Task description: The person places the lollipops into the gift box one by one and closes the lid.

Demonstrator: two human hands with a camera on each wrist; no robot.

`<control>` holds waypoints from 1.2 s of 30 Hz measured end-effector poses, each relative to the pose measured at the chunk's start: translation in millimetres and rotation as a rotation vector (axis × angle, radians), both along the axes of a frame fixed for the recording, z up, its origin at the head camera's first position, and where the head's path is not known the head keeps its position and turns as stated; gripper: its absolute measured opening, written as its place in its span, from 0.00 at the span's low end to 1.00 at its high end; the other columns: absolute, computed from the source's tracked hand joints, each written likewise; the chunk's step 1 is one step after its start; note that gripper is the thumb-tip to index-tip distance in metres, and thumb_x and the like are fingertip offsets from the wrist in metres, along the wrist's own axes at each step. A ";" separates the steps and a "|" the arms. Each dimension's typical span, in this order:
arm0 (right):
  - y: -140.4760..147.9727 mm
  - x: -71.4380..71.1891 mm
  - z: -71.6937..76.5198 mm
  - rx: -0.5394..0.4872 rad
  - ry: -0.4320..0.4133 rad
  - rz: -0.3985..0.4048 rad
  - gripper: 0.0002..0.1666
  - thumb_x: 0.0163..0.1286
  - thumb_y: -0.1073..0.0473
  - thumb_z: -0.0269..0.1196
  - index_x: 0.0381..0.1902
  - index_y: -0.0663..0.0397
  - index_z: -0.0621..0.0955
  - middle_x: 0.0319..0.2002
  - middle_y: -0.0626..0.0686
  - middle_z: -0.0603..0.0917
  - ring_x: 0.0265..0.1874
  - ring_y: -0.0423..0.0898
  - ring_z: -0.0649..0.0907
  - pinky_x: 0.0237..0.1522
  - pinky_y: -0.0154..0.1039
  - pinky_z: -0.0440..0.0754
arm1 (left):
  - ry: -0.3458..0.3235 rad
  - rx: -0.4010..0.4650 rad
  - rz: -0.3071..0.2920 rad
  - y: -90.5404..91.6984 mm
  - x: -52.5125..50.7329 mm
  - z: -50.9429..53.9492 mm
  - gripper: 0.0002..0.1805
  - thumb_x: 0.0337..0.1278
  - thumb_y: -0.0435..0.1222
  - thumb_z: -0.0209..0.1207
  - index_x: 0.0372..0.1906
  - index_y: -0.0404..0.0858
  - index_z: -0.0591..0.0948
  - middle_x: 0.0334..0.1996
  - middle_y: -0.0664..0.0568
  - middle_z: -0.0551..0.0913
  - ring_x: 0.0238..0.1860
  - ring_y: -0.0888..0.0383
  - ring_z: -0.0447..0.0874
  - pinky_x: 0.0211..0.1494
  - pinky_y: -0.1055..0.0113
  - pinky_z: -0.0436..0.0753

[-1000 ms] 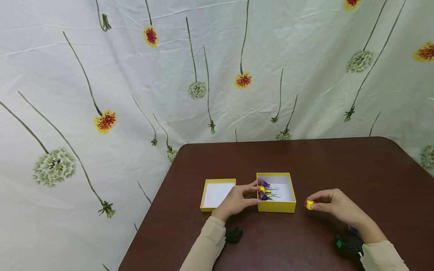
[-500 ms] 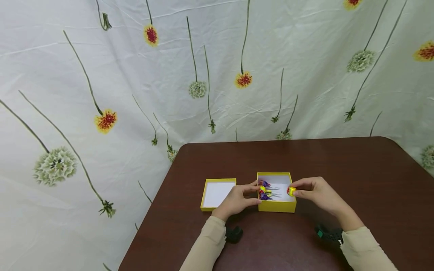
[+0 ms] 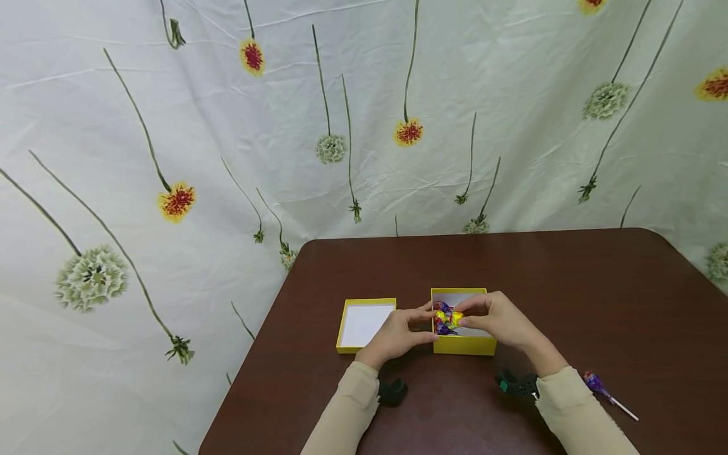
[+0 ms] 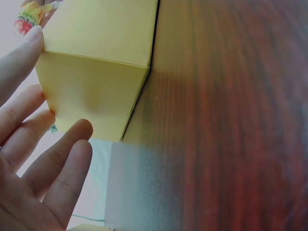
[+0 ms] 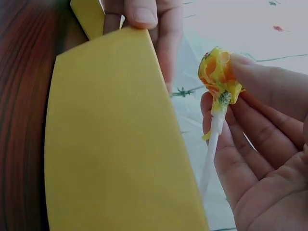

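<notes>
An open yellow box [image 3: 464, 345] with a white inside stands on the table. Several lollipops [image 3: 445, 328] in purple and yellow wrappers lie along its left side. My left hand [image 3: 398, 335] is at the box's left wall, thumb and fingertips touching the edge near the front corner, other fingers fairly straight. Over the box, my right hand [image 3: 497, 322] pinches a yellow-wrapped lollipop [image 5: 216, 72] by its head between thumb and fingers. In the right wrist view its white stick points down. The right hand covers part of the box's inside.
A shallow yellow-edged lid [image 3: 366, 323], white inside, lies left of the box. On the table [image 3: 569, 284], beside the right sleeve, lies a purple lollipop [image 3: 593, 381]. Behind the table hangs a flower-patterned cloth [image 3: 364, 126].
My right hand has moved left with the yellow lollipop, from right of the box to over its inside. Its sleeve now uncovers the purple lollipop on the table. My left hand stays put.
</notes>
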State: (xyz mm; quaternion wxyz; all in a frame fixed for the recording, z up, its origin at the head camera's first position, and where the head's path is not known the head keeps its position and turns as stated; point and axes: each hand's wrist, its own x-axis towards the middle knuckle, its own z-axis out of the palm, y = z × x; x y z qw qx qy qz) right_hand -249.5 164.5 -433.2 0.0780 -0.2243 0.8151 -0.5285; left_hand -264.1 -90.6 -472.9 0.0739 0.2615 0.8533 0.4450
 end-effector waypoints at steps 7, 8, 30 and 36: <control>-15.5 -5.6 -5.8 0.023 -0.031 0.019 0.13 0.66 0.63 0.68 0.46 0.65 0.87 0.44 0.61 0.89 0.38 0.42 0.86 0.39 0.33 0.86 | 0.028 -0.004 -0.009 -0.8 0.2 -0.9 0.28 0.61 0.46 0.67 0.65 0.46 0.79 0.73 0.58 0.70 0.70 0.53 0.73 0.69 0.57 0.77; -17.3 -6.1 -6.8 0.021 -0.038 0.021 0.13 0.66 0.63 0.68 0.46 0.66 0.87 0.44 0.61 0.89 0.38 0.42 0.86 0.38 0.32 0.85 | 0.030 -0.005 -0.006 -0.6 0.2 -1.1 0.28 0.61 0.47 0.67 0.65 0.47 0.79 0.72 0.58 0.70 0.70 0.53 0.74 0.69 0.58 0.77; -30.5 -11.2 -12.0 0.074 -0.083 0.020 0.10 0.66 0.67 0.68 0.44 0.67 0.88 0.44 0.61 0.89 0.38 0.45 0.84 0.38 0.34 0.85 | 0.021 0.013 -0.001 -0.2 -1.8 -1.3 0.27 0.60 0.46 0.68 0.64 0.47 0.80 0.71 0.60 0.71 0.70 0.53 0.74 0.70 0.57 0.76; -30.0 -10.2 -11.6 0.078 -0.102 0.023 0.11 0.66 0.65 0.68 0.45 0.66 0.88 0.45 0.61 0.88 0.38 0.45 0.83 0.38 0.35 0.84 | 0.038 -0.003 0.000 -0.3 -1.4 -3.2 0.27 0.60 0.47 0.68 0.64 0.48 0.80 0.71 0.60 0.72 0.70 0.53 0.73 0.71 0.55 0.75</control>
